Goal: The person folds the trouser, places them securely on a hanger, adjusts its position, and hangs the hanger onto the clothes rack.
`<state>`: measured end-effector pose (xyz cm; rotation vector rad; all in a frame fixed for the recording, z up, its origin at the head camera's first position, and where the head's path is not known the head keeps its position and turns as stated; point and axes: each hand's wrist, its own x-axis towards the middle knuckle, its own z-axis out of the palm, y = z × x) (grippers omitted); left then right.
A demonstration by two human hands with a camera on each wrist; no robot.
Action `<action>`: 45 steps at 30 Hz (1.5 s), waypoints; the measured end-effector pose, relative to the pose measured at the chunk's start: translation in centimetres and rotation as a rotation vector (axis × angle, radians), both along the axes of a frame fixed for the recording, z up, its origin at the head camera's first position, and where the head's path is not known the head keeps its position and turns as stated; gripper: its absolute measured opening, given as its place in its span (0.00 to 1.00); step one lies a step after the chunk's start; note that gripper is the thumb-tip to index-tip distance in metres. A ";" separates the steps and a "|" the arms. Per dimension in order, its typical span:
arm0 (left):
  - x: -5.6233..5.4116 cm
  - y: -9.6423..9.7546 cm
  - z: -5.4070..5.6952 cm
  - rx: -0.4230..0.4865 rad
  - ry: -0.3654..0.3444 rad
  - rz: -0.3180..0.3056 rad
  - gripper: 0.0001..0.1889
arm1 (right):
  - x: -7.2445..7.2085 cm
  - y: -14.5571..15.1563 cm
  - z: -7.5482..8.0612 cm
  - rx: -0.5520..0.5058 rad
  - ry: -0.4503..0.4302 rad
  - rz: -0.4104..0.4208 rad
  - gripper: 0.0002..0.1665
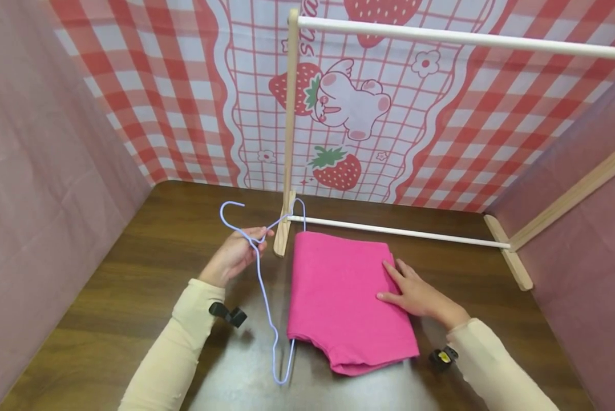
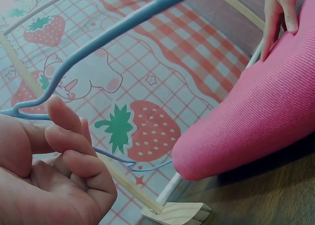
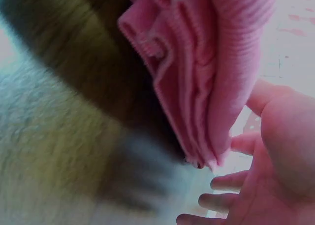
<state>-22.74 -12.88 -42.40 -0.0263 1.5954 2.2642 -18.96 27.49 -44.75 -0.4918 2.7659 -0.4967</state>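
Observation:
My left hand (image 1: 241,251) pinches a light blue clothes hanger (image 1: 263,285) at the neck just below its hook. The hook points up and to the left. A bright pink folded garment (image 1: 348,297) lies right of the hanger, its left fold around the hanger's bar, so the bar is hidden inside; both hanger ends stick out of the fold. Its kind is not clear, though the lower edge has a curved notch. My right hand (image 1: 415,291) rests on the garment's right edge with fingers spread. Stacked fabric layers (image 3: 192,87) show in the right wrist view.
A rack with a wooden upright (image 1: 290,114), a white top rail (image 1: 441,37) and a white lower rail (image 1: 400,228) stands behind the garment. Its left foot (image 1: 282,237) is close to my left hand. Beneath lies a brown wooden table (image 1: 133,274); a strawberry-print cloth (image 1: 184,85) hangs behind.

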 end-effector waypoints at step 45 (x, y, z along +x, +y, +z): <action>0.4 3.5 1.1 0.012 0.042 0.036 0.19 | 1.6 -15.0 6.6 -0.510 -0.044 0.236 0.31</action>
